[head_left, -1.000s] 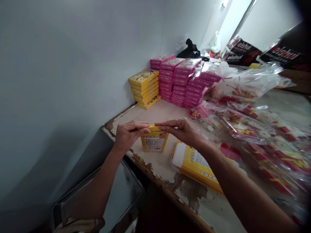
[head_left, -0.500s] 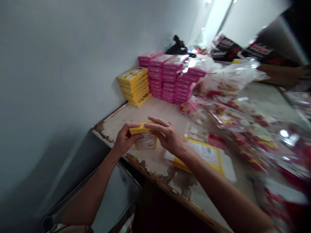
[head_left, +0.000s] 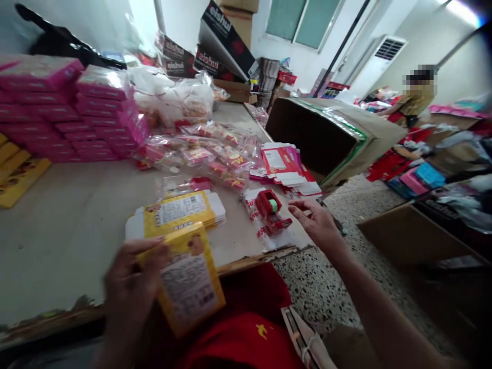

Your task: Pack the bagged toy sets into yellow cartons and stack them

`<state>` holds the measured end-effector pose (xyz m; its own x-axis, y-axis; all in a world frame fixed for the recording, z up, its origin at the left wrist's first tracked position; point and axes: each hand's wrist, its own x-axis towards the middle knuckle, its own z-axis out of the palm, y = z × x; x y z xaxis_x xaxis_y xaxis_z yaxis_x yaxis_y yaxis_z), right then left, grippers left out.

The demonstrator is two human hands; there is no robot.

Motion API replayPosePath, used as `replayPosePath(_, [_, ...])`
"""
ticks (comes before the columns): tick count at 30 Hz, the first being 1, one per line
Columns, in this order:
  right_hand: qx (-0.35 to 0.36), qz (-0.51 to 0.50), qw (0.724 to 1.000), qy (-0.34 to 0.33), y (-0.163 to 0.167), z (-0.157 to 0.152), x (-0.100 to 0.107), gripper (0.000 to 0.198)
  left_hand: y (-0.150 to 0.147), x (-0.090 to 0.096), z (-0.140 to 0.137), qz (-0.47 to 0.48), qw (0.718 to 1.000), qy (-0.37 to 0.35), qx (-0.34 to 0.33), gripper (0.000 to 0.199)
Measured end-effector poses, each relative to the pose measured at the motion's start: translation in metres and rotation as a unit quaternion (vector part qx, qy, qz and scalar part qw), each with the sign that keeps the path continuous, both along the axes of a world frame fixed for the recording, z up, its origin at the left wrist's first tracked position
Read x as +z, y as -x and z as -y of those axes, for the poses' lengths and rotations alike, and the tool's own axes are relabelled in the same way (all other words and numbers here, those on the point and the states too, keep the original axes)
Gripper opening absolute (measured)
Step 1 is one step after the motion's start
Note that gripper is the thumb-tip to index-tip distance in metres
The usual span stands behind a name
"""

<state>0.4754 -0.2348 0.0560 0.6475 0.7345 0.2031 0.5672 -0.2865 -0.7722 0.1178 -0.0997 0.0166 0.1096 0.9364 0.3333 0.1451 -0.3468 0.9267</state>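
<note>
In the head view my left hand [head_left: 134, 282] grips a yellow box [head_left: 190, 287] by its upper left corner, with the printed back panel facing me. The box hangs tilted in front of the table edge. My right hand [head_left: 313, 220] is at the table's right edge, fingers stretched out and holding nothing. Just left of it is a red tape dispenser [head_left: 272, 210] with a pale green roll, lying on a white and red plastic packet [head_left: 257, 218]. Flat yellow cartons [head_left: 180, 207] with white flaps lie stacked on the table behind the held box.
Pink boxes [head_left: 69, 113] are stacked at the back left, with yellow boxes [head_left: 23, 179] beside them. Bagged red and yellow packets [head_left: 215, 154] cover the middle. Red flat cartons [head_left: 284, 164] lie before a large open cardboard box [head_left: 346, 133]. A person [head_left: 418, 100] is farther back.
My view has swung right. My right hand has let go of the yellow box and moved right, beside the tape dispenser. My left hand still holds the box, now lower and tilted.
</note>
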Motion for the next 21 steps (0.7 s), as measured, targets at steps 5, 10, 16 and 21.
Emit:
replayPosePath(5, [0.104, -0.199, 0.972, 0.061, -0.042, 0.001, -0.029, 0.049, -0.085, -0.024, 0.022, -0.054, 0.99, 0.019, -0.131, 0.022])
replayPosePath(10, [0.095, -0.267, 0.959, 0.029, -0.03, -0.008, -0.034, 0.047, -0.094, -0.025, 0.038, -0.096, 0.974, 0.08, -0.189, 0.027])
replayPosePath(16, [-0.018, -0.221, 0.972, -0.072, -0.002, 0.021, -0.023, 0.033, -0.111, -0.019, 0.03, -0.117, 0.941, 0.157, -0.277, 0.033])
replayPosePath(21, [-0.041, -0.362, 0.93, -0.045, 0.02, 0.048, -0.042, 0.042, -0.123, -0.023, 0.028, -0.095, 0.927, 0.213, -0.294, 0.035])
